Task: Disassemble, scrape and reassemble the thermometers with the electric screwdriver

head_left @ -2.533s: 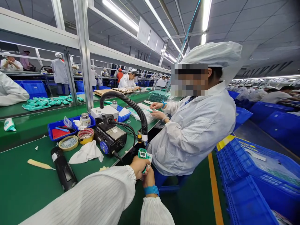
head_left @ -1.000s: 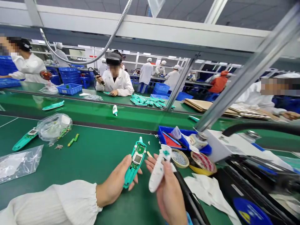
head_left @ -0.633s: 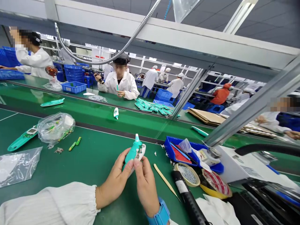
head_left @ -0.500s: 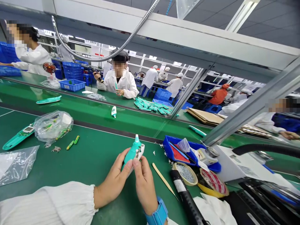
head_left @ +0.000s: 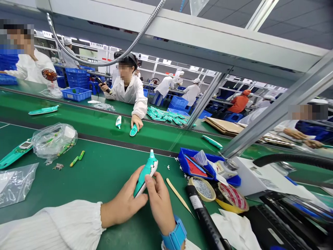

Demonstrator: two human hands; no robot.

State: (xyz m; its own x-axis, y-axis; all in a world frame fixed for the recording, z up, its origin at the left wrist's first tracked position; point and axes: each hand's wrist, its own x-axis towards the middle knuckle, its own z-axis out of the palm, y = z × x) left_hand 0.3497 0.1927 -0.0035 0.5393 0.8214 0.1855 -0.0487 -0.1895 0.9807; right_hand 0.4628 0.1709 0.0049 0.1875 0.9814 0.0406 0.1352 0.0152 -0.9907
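Observation:
A teal and white handheld device (head_left: 146,172) stands tilted above the green bench, its teal back and white front pressed together. My left hand (head_left: 125,201) grips its lower end from the left. My right hand (head_left: 159,203), with a blue wristband, pinches the same end from the right. A thin wooden stick (head_left: 178,196) lies on the bench just right of my hands.
Right of my hands lie a black cylinder tool (head_left: 205,218), two small round dishes (head_left: 203,189), a blue parts tray (head_left: 208,165) and white cloths (head_left: 235,229). Plastic bags (head_left: 54,139) and an open teal device (head_left: 14,154) lie left. A person across the belt (head_left: 104,126) sets down a teal part (head_left: 133,130).
I turned from my right-hand neighbour to the bench. The teal half and white half, held apart a second ago, are now joined in both hands. The person opposite has reached onto the belt.

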